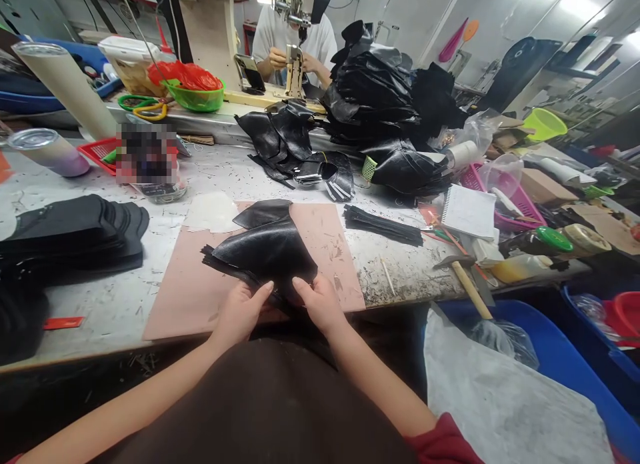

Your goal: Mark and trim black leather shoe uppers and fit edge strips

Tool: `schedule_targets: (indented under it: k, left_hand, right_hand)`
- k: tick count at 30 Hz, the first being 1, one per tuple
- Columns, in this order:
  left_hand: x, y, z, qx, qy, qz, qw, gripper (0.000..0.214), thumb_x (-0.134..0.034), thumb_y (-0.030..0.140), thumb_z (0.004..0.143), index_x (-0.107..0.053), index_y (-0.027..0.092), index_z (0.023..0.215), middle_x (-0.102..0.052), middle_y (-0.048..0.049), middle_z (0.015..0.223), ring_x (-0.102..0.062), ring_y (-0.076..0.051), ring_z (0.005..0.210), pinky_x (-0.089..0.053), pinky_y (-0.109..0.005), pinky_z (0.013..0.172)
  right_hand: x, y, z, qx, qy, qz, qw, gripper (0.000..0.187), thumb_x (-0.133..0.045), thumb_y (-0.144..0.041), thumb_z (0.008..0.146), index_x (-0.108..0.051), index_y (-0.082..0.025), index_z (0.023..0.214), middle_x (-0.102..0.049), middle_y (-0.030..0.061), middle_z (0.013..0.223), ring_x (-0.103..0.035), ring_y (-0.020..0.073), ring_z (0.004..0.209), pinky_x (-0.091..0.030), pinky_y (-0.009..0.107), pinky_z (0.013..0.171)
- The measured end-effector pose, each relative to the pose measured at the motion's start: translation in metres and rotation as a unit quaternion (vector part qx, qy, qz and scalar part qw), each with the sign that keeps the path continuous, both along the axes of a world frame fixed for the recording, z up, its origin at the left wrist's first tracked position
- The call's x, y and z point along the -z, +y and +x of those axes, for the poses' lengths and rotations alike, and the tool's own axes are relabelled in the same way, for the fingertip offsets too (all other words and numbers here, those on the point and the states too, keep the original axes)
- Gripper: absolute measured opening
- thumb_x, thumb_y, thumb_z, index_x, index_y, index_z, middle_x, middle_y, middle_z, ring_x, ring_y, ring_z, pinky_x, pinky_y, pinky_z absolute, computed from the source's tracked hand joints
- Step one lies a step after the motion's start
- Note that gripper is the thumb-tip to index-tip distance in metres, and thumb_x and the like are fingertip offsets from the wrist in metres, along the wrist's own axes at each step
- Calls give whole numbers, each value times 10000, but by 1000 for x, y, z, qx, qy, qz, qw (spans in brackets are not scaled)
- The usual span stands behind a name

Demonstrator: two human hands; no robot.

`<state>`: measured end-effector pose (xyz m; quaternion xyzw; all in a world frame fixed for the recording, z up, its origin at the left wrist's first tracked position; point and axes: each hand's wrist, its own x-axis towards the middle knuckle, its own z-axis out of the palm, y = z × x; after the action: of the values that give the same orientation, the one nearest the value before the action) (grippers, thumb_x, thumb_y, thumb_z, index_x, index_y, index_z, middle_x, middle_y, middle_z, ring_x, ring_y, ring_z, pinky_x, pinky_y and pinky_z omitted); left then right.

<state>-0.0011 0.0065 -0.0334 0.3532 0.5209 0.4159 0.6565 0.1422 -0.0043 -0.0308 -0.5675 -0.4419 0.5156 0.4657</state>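
Observation:
Between my hands is a black leather piece (265, 249), shiny on top and lying over the near part of a pinkish board (333, 251). My left hand (243, 307) is closed on its near edge, thumb on top and fingers underneath. At the near right corner, my right hand (320, 301) pinches the same piece in the same way. Another black leather flap (263, 213) shows just behind it, and I cannot tell whether the two are joined. A whitish sheet (213, 212) lies at the board's far left corner.
Stacked black pieces (80, 231) lie left. Black strips (383, 225), a hammer (467, 284) and a notebook (469, 212) lie right. Behind are a large black leather pile (380, 77) and a sewing machine (295, 71), where another person (320, 41) works. A blue tub (545, 337) stands below, right.

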Motion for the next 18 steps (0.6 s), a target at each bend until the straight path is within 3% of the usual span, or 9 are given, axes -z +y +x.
schedule_targets:
  k: [3, 9, 15, 18]
  left_hand:
    - [-2, -1, 1, 18, -9, -12, 1000, 383, -723, 350, 606, -565, 172, 906, -706, -36, 808, -669, -223, 669, -566, -339, 568]
    - [-5, -1, 5, 8, -38, -61, 997, 309, -743, 342, 574, -597, 130, 744, -696, -41, 635, -667, -231, 605, -572, -344, 570]
    - [-8, -2, 7, 29, -56, -63, 996, 420, -769, 260, 547, -586, 164, 913, -710, -38, 791, -672, -264, 729, -577, -388, 618]
    - [-11, -4, 8, 19, -45, -59, 997, 402, -754, 278, 563, -593, 141, 905, -708, -49, 778, -668, -276, 750, -576, -389, 625]
  right_hand:
    - [-2, -1, 1, 9, -2, 9, 1000, 207, -540, -347, 713, -572, -167, 810, -628, 39, 766, -593, 191, 717, -499, 312, 631]
    - [-3, -2, -1, 16, 10, -16, 1000, 226, -569, -360, 673, -559, -146, 747, -602, 33, 670, -569, 176, 621, -484, 316, 586]
    - [-6, -5, 1, 7, 23, -1, 1000, 225, -583, -347, 669, -572, -146, 770, -617, 34, 714, -571, 168, 662, -475, 290, 605]
    - [-10, -5, 3, -6, 16, -9, 1000, 212, -608, -343, 647, -573, -145, 716, -606, 24, 681, -565, 157, 641, -470, 276, 604]
